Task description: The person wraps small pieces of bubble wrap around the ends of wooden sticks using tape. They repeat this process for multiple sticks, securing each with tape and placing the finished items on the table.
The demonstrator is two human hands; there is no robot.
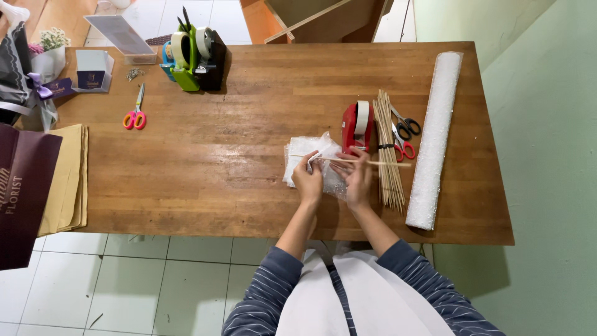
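Observation:
My left hand and my right hand meet over a small clear plastic bag above a stack of the same bags. Both hands pinch the plastic around a thin wooden stick that points right. My right hand also grips the stick near its wrapped end. A bundle of wooden sticks lies just right of my right hand. A red tape dispenser stands right behind the hands.
A long white foam roll lies along the wooden table's right side. Two pairs of scissors rest beside the sticks; orange scissors lie far left. Green and black tape dispensers, brown paper and a dark paper bag sit left.

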